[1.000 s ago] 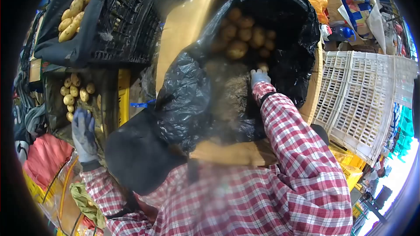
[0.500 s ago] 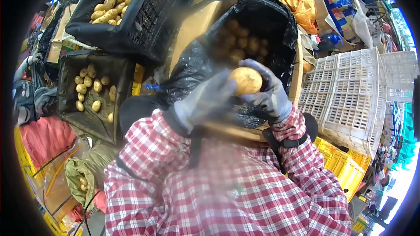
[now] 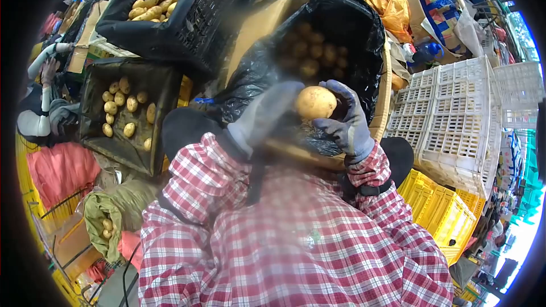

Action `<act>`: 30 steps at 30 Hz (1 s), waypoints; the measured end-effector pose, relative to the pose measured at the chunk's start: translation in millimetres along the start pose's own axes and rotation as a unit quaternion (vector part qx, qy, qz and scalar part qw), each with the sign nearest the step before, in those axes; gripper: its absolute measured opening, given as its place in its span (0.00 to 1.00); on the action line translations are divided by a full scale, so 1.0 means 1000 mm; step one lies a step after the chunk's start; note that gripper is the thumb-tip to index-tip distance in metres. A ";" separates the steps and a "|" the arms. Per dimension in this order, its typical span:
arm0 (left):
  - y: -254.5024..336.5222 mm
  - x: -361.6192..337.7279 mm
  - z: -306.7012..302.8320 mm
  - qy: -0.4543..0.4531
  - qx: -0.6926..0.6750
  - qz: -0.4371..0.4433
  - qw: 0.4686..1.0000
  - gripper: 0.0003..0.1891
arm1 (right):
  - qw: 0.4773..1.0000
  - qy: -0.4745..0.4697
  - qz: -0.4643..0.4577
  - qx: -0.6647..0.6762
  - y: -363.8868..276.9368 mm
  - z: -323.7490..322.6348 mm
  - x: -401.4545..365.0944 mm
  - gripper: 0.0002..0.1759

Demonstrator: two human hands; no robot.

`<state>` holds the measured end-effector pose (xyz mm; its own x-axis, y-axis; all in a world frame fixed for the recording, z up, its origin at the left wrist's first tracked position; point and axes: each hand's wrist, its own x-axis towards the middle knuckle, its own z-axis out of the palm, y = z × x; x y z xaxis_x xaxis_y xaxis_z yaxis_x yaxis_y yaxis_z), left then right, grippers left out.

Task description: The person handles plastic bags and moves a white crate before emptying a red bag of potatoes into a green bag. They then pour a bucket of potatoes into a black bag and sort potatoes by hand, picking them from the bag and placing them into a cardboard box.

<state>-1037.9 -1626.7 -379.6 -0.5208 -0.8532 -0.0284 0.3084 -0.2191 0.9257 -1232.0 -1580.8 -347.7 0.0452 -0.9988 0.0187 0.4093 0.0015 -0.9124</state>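
Note:
A large pale potato (image 3: 316,103) is held up over the near edge of a box lined with a black plastic bag (image 3: 352,20). Gloved in grey, my right hand (image 3: 348,120) has its thumb and fingers curled round the potato's right side. My left hand (image 3: 263,115), also gloved, is blurred at the potato's left side; its fingertips are smeared, so their hold cannot be made out. Inside the bag, more potatoes (image 3: 310,51) lie in shadow beyond both hands.
Upper left, a black crate (image 3: 202,28) holds potatoes. Below it stands a dark lined crate (image 3: 128,153) with several potatoes. White crates (image 3: 438,119) and yellow crates (image 3: 438,210) are at right. Another person's arm (image 3: 45,102) shows at far left, above a green sack (image 3: 128,202).
The potato and my right hand have shifted slightly left, and the potato appears turned. At far left, the other person's arm has come further into view.

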 end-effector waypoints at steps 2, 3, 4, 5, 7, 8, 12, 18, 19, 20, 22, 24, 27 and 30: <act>0.009 -0.007 0.006 0.021 -0.063 -0.059 0.996 0.23 | 0.998 -0.024 0.056 0.014 0.001 0.000 0.000 0.41; 0.018 -0.010 0.011 0.035 -0.095 -0.087 0.991 0.24 | 0.995 -0.036 0.086 0.020 0.000 -0.001 -0.001 0.42; 0.011 -0.009 0.006 0.053 -0.092 -0.093 0.990 0.24 | 0.995 -0.020 0.095 0.005 -0.003 0.001 0.000 0.44; 0.007 -0.008 0.001 0.071 -0.088 -0.098 0.989 0.24 | 0.995 -0.016 0.100 0.006 -0.003 0.001 0.000 0.43; 0.005 -0.006 -0.002 0.033 -0.056 -0.078 0.995 0.23 | 0.994 -0.007 0.108 0.010 -0.003 0.001 -0.002 0.42; -0.006 -0.003 -0.001 0.009 -0.015 -0.009 1.000 0.21 | 0.993 -0.015 0.096 -0.061 -0.001 -0.001 0.000 0.42; 0.023 -0.004 0.014 -0.025 -0.027 -0.034 0.999 0.23 | 0.994 -0.014 0.075 -0.083 0.005 -0.001 -0.001 0.33; -0.001 -0.006 0.002 -0.018 -0.164 -0.041 0.985 0.26 | 0.990 0.020 0.090 -0.111 0.005 0.003 0.013 0.26; 0.015 -0.005 0.000 -0.004 -0.164 -0.050 0.985 0.26 | 0.986 0.019 0.129 -0.103 0.003 0.000 0.015 0.27; 0.033 -0.005 -0.006 0.032 -0.164 -0.050 0.985 0.26 | 0.981 0.022 0.169 -0.094 0.001 -0.004 0.018 0.27; 0.071 0.009 -0.035 0.047 -0.157 0.030 0.986 0.24 | 0.971 0.061 0.197 -0.122 0.000 -0.019 0.030 0.26; 0.101 0.025 -0.061 0.076 -0.244 0.126 0.959 0.22 | 0.965 0.100 0.196 -0.141 -0.006 -0.038 0.040 0.25; 0.121 0.038 -0.056 0.119 -0.217 0.167 0.954 0.22 | 0.969 0.151 0.153 -0.123 -0.005 -0.076 0.071 0.23; 0.090 0.039 -0.050 -0.013 -0.202 0.028 0.979 0.32 | 0.948 0.200 0.196 -0.149 0.017 -0.116 0.112 0.22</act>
<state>-990.1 -1703.2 -316.4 -0.5125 -0.8580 0.0335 0.6247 -0.3459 0.7001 -1325.9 -1698.0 -408.5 -0.2335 -0.8630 -0.4479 0.1547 0.4218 -0.8934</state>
